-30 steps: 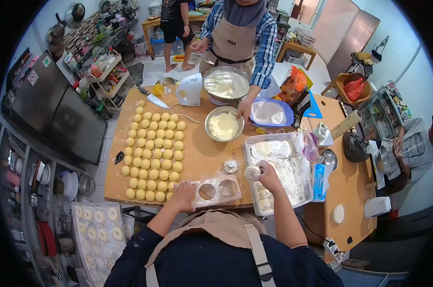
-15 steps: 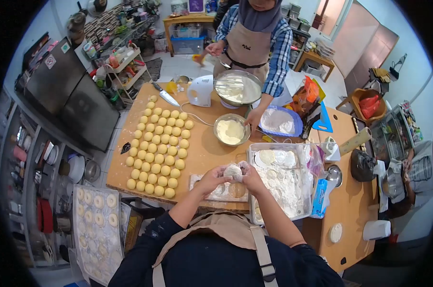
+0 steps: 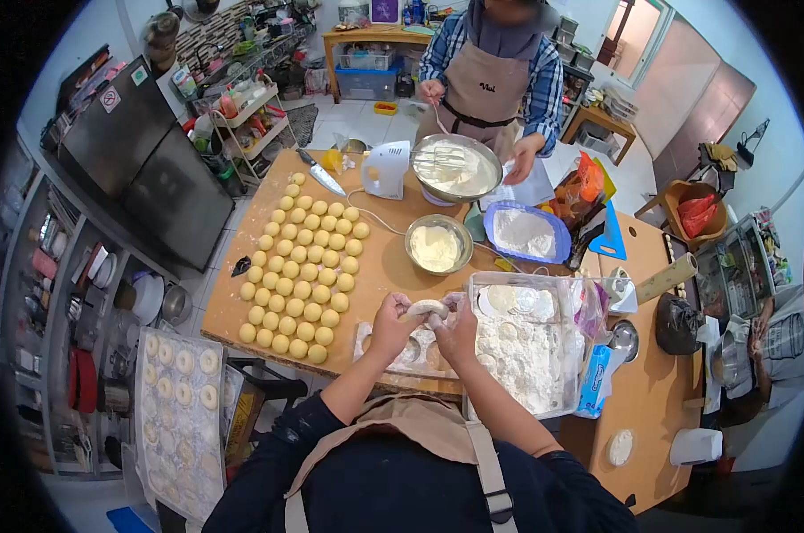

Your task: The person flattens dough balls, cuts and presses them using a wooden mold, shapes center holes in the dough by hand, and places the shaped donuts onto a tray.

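A floured piece of dough (image 3: pixel 428 307) is held between my two hands above the near edge of the table. My left hand (image 3: pixel 393 324) grips its left side, and my right hand (image 3: pixel 456 330) grips its right side. Beneath them lies a floured board with round holes (image 3: pixel 406 360), partly hidden by my hands. Rows of yellow dough balls (image 3: pixel 304 274) cover the table to the left. A clear tub of flour (image 3: pixel 522 342) with pale discs in it stands at my right.
Across the table a co-worker (image 3: pixel 486 75) in an apron stands at a large mixing bowl (image 3: pixel 456 167). A smaller bowl (image 3: pixel 438 244), a hand mixer (image 3: pixel 386 171), a knife (image 3: pixel 321 172) and a blue tray of flour (image 3: pixel 526 233) lie between. A tray of dough rings (image 3: pixel 182 417) is at lower left.
My left hand has left the holed board and come to the dough my right hand brought from the tub. The co-worker's hand has moved from the smaller bowl to beside the large one.
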{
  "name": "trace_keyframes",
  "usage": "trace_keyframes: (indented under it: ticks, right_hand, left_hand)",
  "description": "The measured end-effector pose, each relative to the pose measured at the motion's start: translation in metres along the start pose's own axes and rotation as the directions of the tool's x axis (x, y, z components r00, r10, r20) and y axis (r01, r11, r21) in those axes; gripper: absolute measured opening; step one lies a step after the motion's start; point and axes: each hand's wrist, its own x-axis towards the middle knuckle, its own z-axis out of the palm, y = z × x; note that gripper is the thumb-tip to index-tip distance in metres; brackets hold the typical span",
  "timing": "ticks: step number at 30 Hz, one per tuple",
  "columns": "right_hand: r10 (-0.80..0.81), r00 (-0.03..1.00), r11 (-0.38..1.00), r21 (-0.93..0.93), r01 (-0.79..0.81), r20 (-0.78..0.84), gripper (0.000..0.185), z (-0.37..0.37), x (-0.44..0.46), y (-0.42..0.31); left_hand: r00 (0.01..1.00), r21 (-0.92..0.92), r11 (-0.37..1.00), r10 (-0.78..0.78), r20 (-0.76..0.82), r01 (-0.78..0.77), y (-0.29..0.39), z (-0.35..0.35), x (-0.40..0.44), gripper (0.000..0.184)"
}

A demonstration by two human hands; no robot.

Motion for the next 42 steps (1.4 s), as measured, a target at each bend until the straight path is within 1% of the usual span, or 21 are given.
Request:
trace_keyframes:
  ticks: [1, 3, 4, 6, 9, 10, 12, 13, 16, 17, 19, 22, 24, 28, 31, 34, 36, 37, 38, 40, 42]
  right_hand:
    - [0.003, 1.0, 1.0, 0.015, -0.002, -0.028, 0.036, 0.001, 0.001, 0.002]
    - [0.06, 0.994, 0.991, -0.121, -0.048, 0.095, 0.045, -0.002, 0.008, 0.003]
    - [0.094, 0.984, 0.98, -0.19, -0.065, 0.153, 0.05, -0.003, 0.011, 0.003]
    - [0.044, 0.989, 0.985, -0.174, -0.018, 0.144, 0.057, -0.004, 0.014, 0.002]
    - [0.031, 0.992, 0.98, -0.201, -0.005, 0.126, 0.067, -0.009, 0.019, 0.003]
    - [0.039, 0.992, 0.976, -0.217, -0.013, 0.119, 0.07, -0.01, 0.02, 0.003]
    - [-0.075, 0.984, 0.941, -0.315, 0.123, 0.161, 0.074, -0.008, 0.017, 0.001]
    - [-0.129, 0.974, 0.913, -0.362, 0.19, 0.187, 0.076, -0.006, 0.016, -0.001]
    - [-0.165, 0.983, 0.965, -0.192, 0.177, 0.077, 0.082, -0.003, 0.017, 0.003]
    - [-0.139, 0.988, 0.963, -0.226, 0.149, 0.062, 0.081, -0.004, 0.017, 0.004]
    - [-0.084, 0.996, 0.953, -0.288, 0.088, 0.026, 0.081, -0.007, 0.016, 0.004]
    - [-0.125, 0.976, 0.925, -0.336, 0.179, 0.177, 0.083, -0.015, 0.009, -0.004]
    - [-0.136, 0.986, 0.955, -0.25, 0.157, 0.101, 0.085, -0.012, 0.01, -0.002]
    - [-0.009, 0.994, 0.981, -0.192, 0.029, 0.105, 0.087, -0.015, 0.012, 0.014]
    - [-0.092, 0.954, 0.951, -0.26, 0.17, 0.286, 0.087, -0.016, 0.01, -0.002]
    - [-0.223, 0.96, 0.961, -0.128, 0.245, 0.168, 0.081, -0.008, 0.009, -0.015]
    - [-0.012, 0.961, 0.991, 0.134, -0.026, 0.275, 0.074, 0.0, 0.014, -0.009]
    - [0.079, 0.932, 0.953, 0.248, -0.175, 0.353, 0.071, 0.007, 0.017, -0.009]
    - [0.156, 0.895, 0.917, 0.275, -0.288, 0.418, 0.067, 0.017, 0.017, -0.01]
    - [0.155, 0.817, 0.88, 0.298, -0.37, 0.555, 0.063, 0.035, 0.018, -0.024]
    - [0.203, 0.702, 0.85, 0.234, -0.473, 0.682, 0.056, 0.063, 0.014, -0.033]
  left_hand:
    - [0.998, 0.079, 0.995, 0.056, -0.012, -0.055, 0.002, 0.002, -0.001, 0.034]
    - [0.985, 0.24, 0.958, 0.17, -0.022, -0.16, 0.006, 0.007, -0.003, 0.033]
    - [0.995, 0.096, 0.99, 0.101, -0.003, -0.1, 0.006, 0.007, -0.004, 0.032]
    - [0.997, -0.19, 0.981, -0.027, 0.066, 0.039, 0.005, 0.005, -0.005, 0.034]
    - [0.984, 0.095, 0.991, 0.08, 0.162, -0.097, 0.002, -0.004, -0.009, 0.046]
    - [0.979, 0.115, 0.981, 0.142, 0.144, -0.159, 0.002, -0.003, -0.01, 0.05]
    - [0.957, 0.157, 0.947, 0.265, 0.115, -0.281, 0.004, 0.0, -0.011, 0.059]
    - [0.963, 0.193, 0.948, 0.229, 0.143, -0.254, 0.003, -0.002, -0.01, 0.066]
    - [0.959, 0.264, 0.937, 0.169, 0.226, -0.228, 0.0, -0.009, -0.008, 0.084]
    - [0.949, 0.264, 0.932, 0.18, 0.259, -0.249, 0.0, -0.012, -0.009, 0.087]
    - [0.94, 0.233, 0.934, 0.205, 0.271, -0.271, -0.003, -0.012, -0.012, 0.085]
    - [0.945, 0.208, 0.938, 0.228, 0.234, -0.278, -0.002, -0.005, -0.012, 0.079]
    - [0.947, 0.294, 0.917, 0.194, 0.257, -0.268, 0.004, -0.004, -0.015, 0.081]
    - [0.955, 0.027, 0.989, 0.133, 0.264, -0.145, 0.006, -0.001, -0.023, 0.087]
    - [0.97, -0.072, 0.997, 0.031, 0.243, -0.014, 0.019, 0.002, -0.024, 0.091]
    - [0.977, -0.04, 0.999, 0.022, 0.212, -0.014, 0.03, 0.002, -0.029, 0.084]
    - [0.978, -0.015, 0.995, 0.097, 0.184, -0.096, 0.017, -0.009, -0.026, 0.076]
    - [0.99, -0.098, 0.994, 0.065, 0.127, -0.053, 0.013, -0.016, -0.026, 0.072]
    - [0.997, -0.185, 0.983, 0.029, 0.07, -0.015, 0.009, -0.023, -0.028, 0.069]
    - [0.992, -0.395, 0.918, -0.09, -0.086, 0.049, 0.022, -0.037, -0.038, 0.061]
    - [0.969, -0.468, 0.883, -0.145, -0.201, 0.035, 0.016, -0.063, -0.042, 0.061]
